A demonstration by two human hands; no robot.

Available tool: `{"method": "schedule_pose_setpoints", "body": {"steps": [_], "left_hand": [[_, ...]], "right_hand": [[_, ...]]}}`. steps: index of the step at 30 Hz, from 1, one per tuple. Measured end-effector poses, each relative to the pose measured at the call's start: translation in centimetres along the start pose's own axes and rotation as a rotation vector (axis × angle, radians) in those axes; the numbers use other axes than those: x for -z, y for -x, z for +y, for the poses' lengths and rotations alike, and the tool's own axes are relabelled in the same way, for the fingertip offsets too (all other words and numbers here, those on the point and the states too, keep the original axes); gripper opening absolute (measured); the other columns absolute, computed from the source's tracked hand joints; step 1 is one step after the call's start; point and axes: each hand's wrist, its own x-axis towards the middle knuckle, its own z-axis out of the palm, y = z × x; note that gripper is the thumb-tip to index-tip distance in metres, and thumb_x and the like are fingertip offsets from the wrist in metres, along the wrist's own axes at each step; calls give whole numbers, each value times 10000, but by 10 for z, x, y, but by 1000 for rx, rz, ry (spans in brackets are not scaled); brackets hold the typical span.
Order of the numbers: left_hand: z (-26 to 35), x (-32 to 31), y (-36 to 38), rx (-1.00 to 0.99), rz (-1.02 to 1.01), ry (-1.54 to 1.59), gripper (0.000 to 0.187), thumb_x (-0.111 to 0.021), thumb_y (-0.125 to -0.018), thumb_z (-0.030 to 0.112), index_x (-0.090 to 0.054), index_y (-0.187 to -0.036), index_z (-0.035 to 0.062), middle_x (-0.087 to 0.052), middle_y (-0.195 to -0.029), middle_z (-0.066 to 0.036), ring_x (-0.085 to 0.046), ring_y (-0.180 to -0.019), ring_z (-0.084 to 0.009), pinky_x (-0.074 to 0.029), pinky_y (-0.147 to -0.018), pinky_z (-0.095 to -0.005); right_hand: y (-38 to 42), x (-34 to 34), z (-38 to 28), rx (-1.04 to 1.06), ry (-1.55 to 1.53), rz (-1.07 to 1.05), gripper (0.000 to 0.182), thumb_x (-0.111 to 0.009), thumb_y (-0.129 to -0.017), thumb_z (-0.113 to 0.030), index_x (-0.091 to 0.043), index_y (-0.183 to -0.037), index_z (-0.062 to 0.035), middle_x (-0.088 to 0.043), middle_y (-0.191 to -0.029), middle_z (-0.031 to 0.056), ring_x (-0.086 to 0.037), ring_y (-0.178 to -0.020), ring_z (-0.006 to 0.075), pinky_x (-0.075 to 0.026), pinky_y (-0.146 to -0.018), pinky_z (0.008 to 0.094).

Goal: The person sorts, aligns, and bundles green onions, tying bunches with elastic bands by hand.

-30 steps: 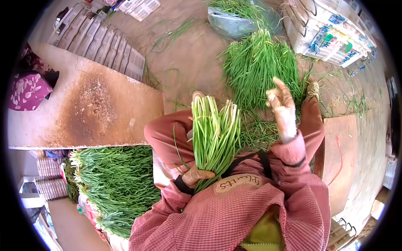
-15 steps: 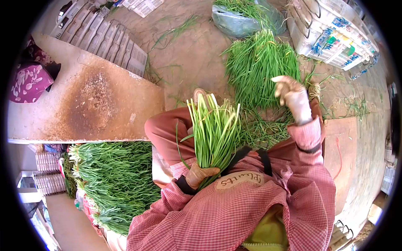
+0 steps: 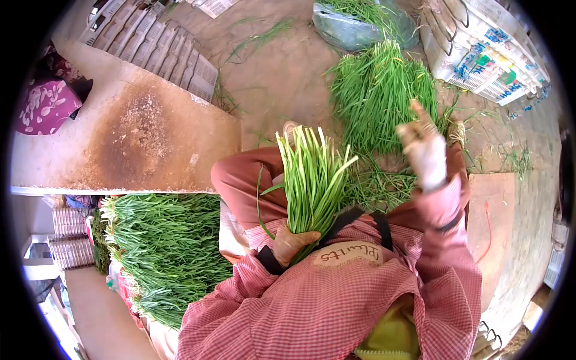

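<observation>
My left hand is wrapped round the lower part of a bunch of garlic chives, held over my lap with its pale cut ends pointing away from me. A few long leaves stick out to the bunch's left. My right hand is raised in front of my right knee, a finger stretched out and the others partly bent; no object shows in it. Just beyond it lies a large heap of garlic chives on the floor. Loose cut leaves are strewn between my legs.
Bundled chives are piled at my left, below a stained board. Stacked crates stand at the far left. A plastic bag of greens and white crates are ahead. A flat board lies at my right.
My right hand has turned, its outstretched finger now pointing more directly away from me. The left hand still grips the bunch. The whole view has shifted slightly.
</observation>
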Motion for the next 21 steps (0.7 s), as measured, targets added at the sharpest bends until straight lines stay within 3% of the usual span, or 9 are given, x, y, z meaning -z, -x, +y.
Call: {"method": "schedule_pose_setpoints", "body": {"steps": [2, 5, 6, 7, 10, 13, 18, 20, 21], "left_hand": [[-6, 3, -5, 2, 15, -69, 366, -652, -689, -66, -555, -1026, 38, -602, -970, -61, -584, -825, -152, -476, -754, -275], [-3, -1, -3, -19, 33, -151, 380, -660, -703, -27, -539, -1056, 47, -599, -972, -57, -582, -823, -142, -476, -754, -271], [2, -6, 0, -4, -4, -63, 394, -661, -715, 1, -521, -1081, 46, -594, -982, -55, -578, -838, -141, -475, -756, -268], [4, -7, 2, 6, -40, 27, 411, -662, -727, 28, -504, -1105, 44, -590, -991, -53, -575, -852, -140, -475, -759, -265], [6, 8, 9, 42, -86, 167, 368, -586, -818, 204, -482, -1134, 46, -582, -1025, -64, -568, -899, -155, -475, -780, -271], [-1, 11, 6, 69, -98, 170, 476, -498, -846, 409, -472, -1161, 53, -559, -1081, -75, -557, -932, -169, -454, -826, -295], [1, 6, 8, 96, -48, 80, 374, -492, -864, 358, -512, -1086, 59, -582, -1009, -54, -567, -870, -141, -467, -777, -266], [0, 3, 9, 88, -21, 85, 339, -491, -869, 343, -526, -1054, 61, -591, -976, -44, -572, -837, -128, -473, -750, -254], [-1, 3, 9, 34, -5, 79, 320, -494, -874, 309, -528, -1070, 59, -594, -965, -44, -573, -820, -122, -475, -727, -247]], "right_hand": [[44, -14, -43, 187, -48, -275, 497, -615, -709, -325, -505, -1070, -1, -590, -695, 74, -531, -512, 120, -462, -471, 274], [79, -52, -65, 309, 293, -604, 825, -603, -627, -589, -431, -1162, 14, -534, -542, 59, -537, -490, 163, -463, -471, 310], [83, -59, -62, 411, 248, -477, 632, -635, -694, -469, -499, -1063, 26, -535, -552, 87, -533, -479, 188, -459, -476, 308], [82, -61, -58, 418, 245, -478, 632, -635, -694, -469, -499, -1063, 26, -535, -552, 87, -533, -479, 188, -459, -476, 308], [70, -52, -54, -326, -551, -903, 120, -565, -813, -109, -573, -841, 7, -508, -530, 18, -444, -412, 61, -369, -379, 182], [49, -45, -18, -797, -1519, -972, 97, -580, -796, -124, -592, -829, -34, -466, -504, -38, -375, -358, 52, -322, -315, 178], [16, 2, -29, -819, -2104, -477, 159, -468, -864, -126, -570, -832, -8, -469, -506, -36, -416, -390, 48, -347, -322, 162], [-9, 16, -15, -535, -2232, -357, 180, -423, -886, -134, -542, -852, -3, -495, -566, -19, -444, -435, 58, -362, -377, 159], [-21, 21, -9, -492, -1959, -32, 162, -424, -887, -121, -540, -906, -8, -500, -591, -15, -456, -465, 66, -380, -395, 190]]}}
